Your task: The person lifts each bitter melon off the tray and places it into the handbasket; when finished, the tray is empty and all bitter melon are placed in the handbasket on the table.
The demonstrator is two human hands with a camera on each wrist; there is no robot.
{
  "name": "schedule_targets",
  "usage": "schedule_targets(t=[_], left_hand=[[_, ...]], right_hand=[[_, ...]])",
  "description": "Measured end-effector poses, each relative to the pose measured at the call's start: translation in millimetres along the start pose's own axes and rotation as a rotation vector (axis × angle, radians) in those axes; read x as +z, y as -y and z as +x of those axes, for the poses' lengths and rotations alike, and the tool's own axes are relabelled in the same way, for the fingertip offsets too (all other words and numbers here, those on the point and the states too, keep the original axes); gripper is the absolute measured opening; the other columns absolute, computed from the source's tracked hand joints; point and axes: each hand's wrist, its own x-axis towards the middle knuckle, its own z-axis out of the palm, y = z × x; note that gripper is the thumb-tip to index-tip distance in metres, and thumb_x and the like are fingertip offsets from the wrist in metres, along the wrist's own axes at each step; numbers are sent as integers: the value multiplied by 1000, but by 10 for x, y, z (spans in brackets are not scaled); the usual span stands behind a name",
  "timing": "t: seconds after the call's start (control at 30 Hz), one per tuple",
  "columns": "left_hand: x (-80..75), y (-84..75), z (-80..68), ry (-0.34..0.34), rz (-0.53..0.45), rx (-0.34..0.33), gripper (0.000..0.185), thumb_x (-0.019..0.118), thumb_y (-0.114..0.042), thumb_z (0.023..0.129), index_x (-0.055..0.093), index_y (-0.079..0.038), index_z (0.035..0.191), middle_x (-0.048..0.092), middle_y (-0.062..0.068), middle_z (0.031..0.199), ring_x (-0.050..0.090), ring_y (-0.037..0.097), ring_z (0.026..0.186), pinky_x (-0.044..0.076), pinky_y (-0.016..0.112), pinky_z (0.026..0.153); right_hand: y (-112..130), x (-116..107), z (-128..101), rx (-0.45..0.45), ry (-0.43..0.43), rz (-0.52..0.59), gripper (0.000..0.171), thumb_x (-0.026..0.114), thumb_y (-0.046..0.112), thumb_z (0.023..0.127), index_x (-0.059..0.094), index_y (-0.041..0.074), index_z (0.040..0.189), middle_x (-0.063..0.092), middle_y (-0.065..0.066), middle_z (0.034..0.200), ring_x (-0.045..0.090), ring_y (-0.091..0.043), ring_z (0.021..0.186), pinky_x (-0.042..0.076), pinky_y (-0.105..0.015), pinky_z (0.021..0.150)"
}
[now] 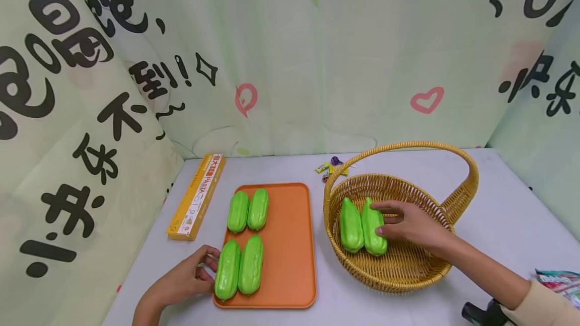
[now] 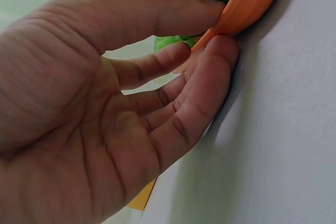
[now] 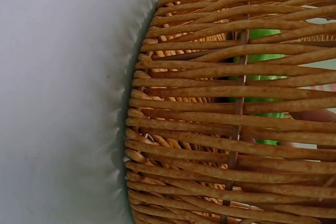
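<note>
While four green gourds sit in two pairs on the orange tray, two more lie side by side in the wicker basket to its right on the desk. The right hand reaches into the basket, fingers loosely curled around the right-hand gourd there. The left hand pinches the tray's near left rim, thumb by the near-left gourd. Judging by the count, the sorting looks about two-thirds through if the gourds are moving to the tray, a third if toward the basket.
</note>
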Motion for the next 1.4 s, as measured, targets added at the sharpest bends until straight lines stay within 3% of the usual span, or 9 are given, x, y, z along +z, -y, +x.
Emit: schedule_targets(t=[0.3,0.7,1.1,1.33,1.4], left_hand=[[7,-18,-6,-5,4,2,58,74,1,79,44,3,128,56,11,104,58,26,83,50,30,70],[21,-60,-14,-4,20,0,57,73,0,79,44,4,127,57,11,102,58,27,84,50,30,70],[23,-20,-5,-5,28,4,56,71,3,78,44,3,127,57,11,102,58,26,82,50,30,68],[22,-46,-3,-5,27,4,56,71,3,78,44,3,127,57,12,103,58,26,82,51,30,69],[18,-50,-8,-7,22,4,56,71,3,78,44,4,127,56,12,103,59,27,82,50,30,69]], right_hand=[[-23,15,18,-25,52,46,67,78,14,85,46,-3,142,39,-31,145,47,-49,125,51,-41,90],[-9,15,-12,-1,48,65,68,76,16,87,43,-5,143,40,-31,145,44,-49,127,49,-43,92],[-10,1,-25,3,-4,0,66,78,22,86,49,-2,141,44,-28,143,47,-47,126,48,-45,93],[351,15,-175,-101,-112,-184,55,74,30,90,56,9,137,51,-16,141,53,-37,124,49,-47,91],[512,73,-233,-140,-115,-163,52,74,30,90,58,14,136,52,-11,140,54,-34,124,51,-43,90]])
